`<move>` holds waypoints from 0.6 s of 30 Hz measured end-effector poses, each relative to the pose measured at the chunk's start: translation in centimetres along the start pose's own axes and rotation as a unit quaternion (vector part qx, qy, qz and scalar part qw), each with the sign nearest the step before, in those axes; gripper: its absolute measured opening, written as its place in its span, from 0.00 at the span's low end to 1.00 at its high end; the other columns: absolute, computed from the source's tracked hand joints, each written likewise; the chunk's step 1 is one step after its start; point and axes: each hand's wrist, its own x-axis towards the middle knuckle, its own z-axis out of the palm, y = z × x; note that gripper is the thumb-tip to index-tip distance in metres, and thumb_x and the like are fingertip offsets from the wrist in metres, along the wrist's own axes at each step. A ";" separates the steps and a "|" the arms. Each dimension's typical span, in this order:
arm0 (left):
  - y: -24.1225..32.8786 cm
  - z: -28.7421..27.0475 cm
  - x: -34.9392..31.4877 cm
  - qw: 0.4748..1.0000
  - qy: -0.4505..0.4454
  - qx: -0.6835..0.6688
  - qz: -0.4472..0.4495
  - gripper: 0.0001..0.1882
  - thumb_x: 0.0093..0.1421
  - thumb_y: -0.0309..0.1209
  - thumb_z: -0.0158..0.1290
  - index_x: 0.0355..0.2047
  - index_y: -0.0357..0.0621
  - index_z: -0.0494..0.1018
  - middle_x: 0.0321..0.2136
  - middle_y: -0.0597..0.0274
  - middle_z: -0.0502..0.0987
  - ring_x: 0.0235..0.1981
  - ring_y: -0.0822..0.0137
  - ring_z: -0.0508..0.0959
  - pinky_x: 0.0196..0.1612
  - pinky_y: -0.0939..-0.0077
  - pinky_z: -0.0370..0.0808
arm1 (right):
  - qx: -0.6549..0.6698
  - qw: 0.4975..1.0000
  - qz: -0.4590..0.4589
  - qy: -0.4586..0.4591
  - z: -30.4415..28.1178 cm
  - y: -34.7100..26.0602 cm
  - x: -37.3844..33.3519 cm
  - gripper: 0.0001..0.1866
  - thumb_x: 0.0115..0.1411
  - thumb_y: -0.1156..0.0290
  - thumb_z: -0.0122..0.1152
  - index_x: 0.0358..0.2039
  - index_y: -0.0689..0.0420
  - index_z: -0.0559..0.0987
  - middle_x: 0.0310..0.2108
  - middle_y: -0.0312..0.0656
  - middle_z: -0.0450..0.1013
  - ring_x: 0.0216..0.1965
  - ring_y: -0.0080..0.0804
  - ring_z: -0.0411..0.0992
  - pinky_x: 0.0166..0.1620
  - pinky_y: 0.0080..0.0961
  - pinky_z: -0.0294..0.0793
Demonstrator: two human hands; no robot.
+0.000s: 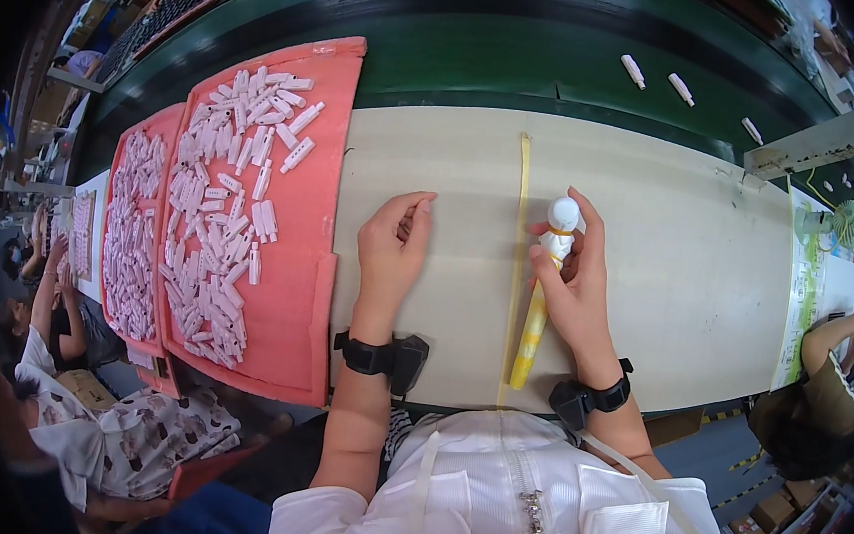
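Note:
My right hand [578, 279] is wrapped round a stick-shaped tool [532, 341] with a round white head, a white neck and a yellow lower part. The tool is tilted, its head up between thumb and fingers and its yellow end toward me. To the left, my left hand [391, 249] hovers over the beige tabletop [455, 299] with its fingers curled in. Whether something small sits in those fingers cannot be made out. Beside the left hand lies a pink foam tray [292, 256] bearing a heap of small white-and-pink plastic pieces [213, 250].
A second pink tray [142, 122] with similar pieces adjoins on the left. Beyond the table runs a green conveyor belt [493, 61] carrying a few pieces. A metal bracket [823, 143] and a small green fan [849, 224] stand at right. Other people sit at both sides.

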 end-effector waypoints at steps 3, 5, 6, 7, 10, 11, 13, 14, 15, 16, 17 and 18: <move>0.0 0.0 -0.1 1.000 0.002 -0.002 -0.005 0.09 0.68 0.27 0.55 0.43 0.36 0.82 0.25 0.65 0.79 0.23 0.79 0.72 0.27 0.83 0.70 | 0.001 1.000 -0.002 0.000 0.0 0.0 0.0 0.37 0.67 0.75 0.58 0.73 0.48 0.54 0.50 0.44 0.73 0.38 0.22 0.72 0.37 0.21 0.79; 0.1 0.0 -0.1 1.000 0.000 -0.003 -0.007 0.09 0.68 0.27 0.55 0.43 0.36 0.82 0.25 0.65 0.79 0.23 0.79 0.72 0.27 0.83 0.70 | 0.011 1.000 0.006 0.006 0.0 -0.1 -0.1 0.37 0.66 0.76 0.59 0.72 0.50 0.55 0.49 0.45 0.75 0.41 0.24 0.73 0.42 0.22 0.77; 0.1 0.0 -0.1 1.000 -0.002 -0.005 -0.011 0.09 0.68 0.28 0.55 0.43 0.36 0.82 0.25 0.65 0.79 0.23 0.79 0.72 0.27 0.83 0.70 | 0.015 1.000 0.009 0.008 0.0 -0.1 -0.1 0.37 0.65 0.76 0.60 0.72 0.51 0.55 0.48 0.46 0.76 0.42 0.25 0.74 0.45 0.23 0.77; 0.1 0.0 -0.1 1.000 -0.004 -0.007 -0.016 0.09 0.68 0.28 0.55 0.43 0.36 0.82 0.25 0.65 0.79 0.23 0.79 0.72 0.27 0.83 0.70 | 0.016 1.000 0.009 0.009 0.0 -0.1 -0.1 0.37 0.65 0.76 0.60 0.72 0.51 0.55 0.48 0.46 0.76 0.42 0.25 0.74 0.45 0.23 0.77; 0.1 0.0 -0.1 1.000 -0.005 -0.007 -0.017 0.10 0.68 0.28 0.55 0.43 0.36 0.82 0.25 0.65 0.78 0.23 0.79 0.71 0.27 0.83 0.69 | 0.016 1.000 0.009 0.010 0.0 -0.1 -0.1 0.37 0.65 0.76 0.60 0.72 0.51 0.55 0.48 0.46 0.76 0.42 0.25 0.75 0.45 0.23 0.77; 0.1 0.0 -0.1 1.000 -0.005 -0.007 -0.018 0.10 0.68 0.28 0.55 0.43 0.36 0.82 0.25 0.66 0.78 0.23 0.79 0.71 0.28 0.83 0.69 | 0.016 1.000 0.009 0.010 0.0 0.0 -0.1 0.37 0.65 0.76 0.60 0.72 0.51 0.55 0.48 0.46 0.76 0.42 0.25 0.75 0.45 0.23 0.77; 0.3 -0.1 0.0 1.000 -0.009 -0.005 -0.020 0.10 0.68 0.28 0.55 0.43 0.36 0.82 0.25 0.64 0.79 0.23 0.78 0.72 0.28 0.82 0.70 | 0.012 1.000 0.001 0.006 0.1 0.1 -0.1 0.37 0.66 0.76 0.59 0.72 0.50 0.55 0.49 0.45 0.74 0.38 0.23 0.72 0.40 0.21 0.77; 0.4 -0.2 0.0 1.000 -0.012 -0.004 -0.022 0.10 0.67 0.28 0.55 0.43 0.37 0.81 0.25 0.63 0.79 0.23 0.77 0.73 0.28 0.81 0.70 | 0.009 1.000 -0.003 0.006 0.1 0.1 0.0 0.37 0.66 0.76 0.58 0.72 0.49 0.55 0.50 0.44 0.73 0.37 0.23 0.71 0.37 0.20 0.77; 0.6 -0.2 0.2 1.000 -0.016 -0.002 -0.024 0.10 0.67 0.29 0.56 0.43 0.37 0.81 0.25 0.62 0.79 0.23 0.76 0.74 0.28 0.80 0.71 | 0.010 1.000 -0.003 0.007 0.1 0.2 0.0 0.37 0.66 0.76 0.58 0.72 0.49 0.55 0.50 0.44 0.73 0.37 0.23 0.71 0.37 0.20 0.77; 0.9 -0.1 0.4 1.000 -0.019 -0.004 -0.023 0.10 0.67 0.29 0.56 0.43 0.37 0.81 0.25 0.62 0.79 0.23 0.76 0.74 0.28 0.80 0.71 | 0.009 1.000 -0.003 0.006 0.1 0.2 0.1 0.37 0.66 0.77 0.58 0.72 0.49 0.55 0.49 0.44 0.73 0.36 0.23 0.71 0.37 0.20 0.77; 1.2 0.0 0.9 0.998 -0.056 0.015 -0.026 0.10 0.66 0.29 0.56 0.44 0.38 0.81 0.26 0.59 0.80 0.24 0.72 0.76 0.29 0.77 0.72 | 0.007 1.000 -0.004 0.006 0.1 0.2 0.1 0.37 0.66 0.77 0.57 0.72 0.49 0.55 0.49 0.44 0.73 0.36 0.23 0.71 0.37 0.20 0.77; 1.6 0.2 1.6 0.995 -0.092 0.033 -0.029 0.10 0.65 0.29 0.56 0.45 0.39 0.80 0.26 0.56 0.81 0.24 0.68 0.78 0.29 0.74 0.74 | 0.001 1.000 0.002 0.006 0.0 0.1 0.2 0.37 0.66 0.77 0.57 0.72 0.49 0.55 0.49 0.45 0.73 0.36 0.23 0.71 0.37 0.21 0.77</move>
